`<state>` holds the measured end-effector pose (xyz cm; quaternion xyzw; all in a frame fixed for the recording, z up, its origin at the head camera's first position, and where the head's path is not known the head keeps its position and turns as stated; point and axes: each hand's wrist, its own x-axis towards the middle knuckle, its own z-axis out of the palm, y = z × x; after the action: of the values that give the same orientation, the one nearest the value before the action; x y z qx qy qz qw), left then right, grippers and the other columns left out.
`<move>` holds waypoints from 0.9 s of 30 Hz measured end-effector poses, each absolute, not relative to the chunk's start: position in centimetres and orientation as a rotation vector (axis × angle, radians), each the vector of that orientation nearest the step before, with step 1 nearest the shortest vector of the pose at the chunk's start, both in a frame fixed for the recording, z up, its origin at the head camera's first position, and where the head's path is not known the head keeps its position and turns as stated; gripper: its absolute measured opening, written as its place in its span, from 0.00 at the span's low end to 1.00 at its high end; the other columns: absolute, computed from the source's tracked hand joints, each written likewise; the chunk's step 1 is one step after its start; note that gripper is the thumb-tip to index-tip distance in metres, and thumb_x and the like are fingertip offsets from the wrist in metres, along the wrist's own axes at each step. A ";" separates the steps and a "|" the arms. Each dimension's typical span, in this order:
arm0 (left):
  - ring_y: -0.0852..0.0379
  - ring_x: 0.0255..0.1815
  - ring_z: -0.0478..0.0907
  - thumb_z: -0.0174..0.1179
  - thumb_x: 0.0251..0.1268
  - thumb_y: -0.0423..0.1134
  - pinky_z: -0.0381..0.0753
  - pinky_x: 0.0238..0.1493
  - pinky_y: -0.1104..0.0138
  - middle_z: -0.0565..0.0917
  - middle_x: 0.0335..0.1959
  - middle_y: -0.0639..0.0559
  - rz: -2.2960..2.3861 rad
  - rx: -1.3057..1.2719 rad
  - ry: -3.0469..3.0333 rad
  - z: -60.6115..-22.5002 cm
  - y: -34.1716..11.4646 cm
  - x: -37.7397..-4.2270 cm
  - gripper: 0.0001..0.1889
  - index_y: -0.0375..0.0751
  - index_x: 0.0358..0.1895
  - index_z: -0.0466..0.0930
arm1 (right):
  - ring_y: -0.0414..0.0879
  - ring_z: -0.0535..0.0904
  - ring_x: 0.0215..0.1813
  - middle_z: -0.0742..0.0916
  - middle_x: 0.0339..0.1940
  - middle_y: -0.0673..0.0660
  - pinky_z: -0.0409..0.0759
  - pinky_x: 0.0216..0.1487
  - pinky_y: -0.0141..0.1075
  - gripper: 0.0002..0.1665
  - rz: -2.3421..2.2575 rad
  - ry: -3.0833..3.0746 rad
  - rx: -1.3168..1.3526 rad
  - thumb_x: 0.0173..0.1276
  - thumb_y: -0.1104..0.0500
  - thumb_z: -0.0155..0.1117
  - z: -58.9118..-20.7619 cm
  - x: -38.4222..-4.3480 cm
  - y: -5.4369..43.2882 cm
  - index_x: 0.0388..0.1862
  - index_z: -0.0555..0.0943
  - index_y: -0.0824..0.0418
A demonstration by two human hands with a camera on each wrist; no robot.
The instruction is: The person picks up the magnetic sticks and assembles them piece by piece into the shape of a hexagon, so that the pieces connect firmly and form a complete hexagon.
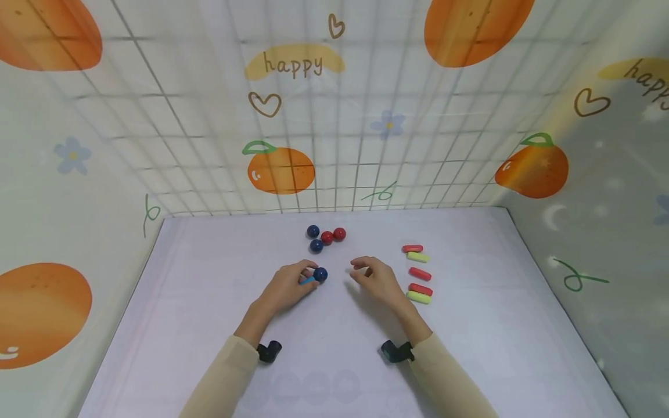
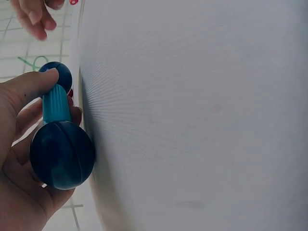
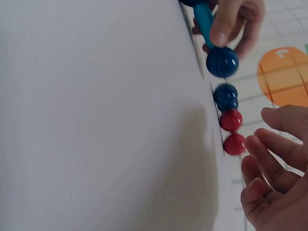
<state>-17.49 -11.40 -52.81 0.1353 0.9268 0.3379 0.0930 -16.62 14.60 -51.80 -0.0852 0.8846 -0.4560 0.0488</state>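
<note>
In my left hand (image 1: 286, 285) is a light blue stick (image 2: 56, 103) with a dark blue ball at each end. The thumb presses where the stick meets the far ball (image 2: 65, 77), and the fingers curl behind the stick. The near ball (image 2: 62, 155) sits by the palm; in the head view the hand hides it. My right hand (image 1: 377, 280) hovers to the right, apart from the stick and balls, its fingers loosely bent and holding nothing. It overlaps a red ball (image 3: 234, 144) at the fingertips in the right wrist view.
Behind the hands, two dark blue balls (image 1: 316, 246) and two red balls (image 1: 327, 237) sit grouped on the white table (image 1: 198, 325). Right of my right hand lie three red sticks (image 1: 420, 273) and two yellow-green sticks (image 1: 419, 298). A printed curtain (image 1: 209, 116) hangs beyond the back edge.
</note>
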 end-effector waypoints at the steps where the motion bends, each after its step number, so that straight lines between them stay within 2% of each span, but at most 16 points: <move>1: 0.58 0.43 0.80 0.69 0.65 0.46 0.81 0.49 0.58 0.85 0.44 0.56 1.004 0.400 2.751 -52.8 -11.4 -17.5 0.21 0.51 0.60 0.79 | 0.47 0.76 0.40 0.85 0.47 0.52 0.77 0.35 0.36 0.18 -1.390 2.706 -0.257 0.69 0.58 0.70 -51.8 -16.6 15.1 0.57 0.83 0.57; 6: 0.58 0.43 0.80 0.69 0.65 0.46 0.80 0.49 0.59 0.85 0.43 0.57 1.014 0.375 2.750 -52.8 -11.6 -17.4 0.21 0.52 0.60 0.79 | 0.49 0.76 0.41 0.85 0.48 0.55 0.78 0.34 0.36 0.18 -1.383 2.770 -0.224 0.68 0.59 0.70 -51.5 -16.3 17.6 0.56 0.83 0.58; 14: 0.58 0.43 0.79 0.69 0.64 0.46 0.80 0.49 0.59 0.84 0.43 0.58 1.022 0.358 2.754 -52.6 -11.7 -17.3 0.21 0.52 0.60 0.80 | 0.50 0.79 0.37 0.87 0.47 0.60 0.76 0.34 0.38 0.16 -1.352 2.902 -0.220 0.68 0.61 0.69 -51.2 -15.8 21.5 0.53 0.84 0.63; 21: 0.58 0.43 0.79 0.70 0.64 0.46 0.80 0.49 0.58 0.84 0.42 0.58 1.018 0.357 2.766 -52.8 -11.8 -17.3 0.21 0.52 0.59 0.80 | 0.54 0.79 0.44 0.85 0.50 0.62 0.78 0.47 0.46 0.17 -1.333 2.934 -0.110 0.69 0.62 0.69 -51.3 -15.3 24.1 0.55 0.83 0.64; 27: 0.57 0.44 0.80 0.69 0.64 0.46 0.80 0.49 0.57 0.85 0.43 0.57 1.017 0.353 2.771 -52.8 -11.8 -17.1 0.21 0.52 0.59 0.80 | 0.54 0.78 0.47 0.84 0.52 0.61 0.79 0.43 0.41 0.20 -1.302 2.906 0.026 0.72 0.57 0.66 -51.9 -15.0 26.0 0.60 0.81 0.60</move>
<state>-17.14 -11.85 -52.79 0.1183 0.9288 0.3409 0.0843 -14.97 26.03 -51.91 0.0082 0.9124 -0.4087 -0.0215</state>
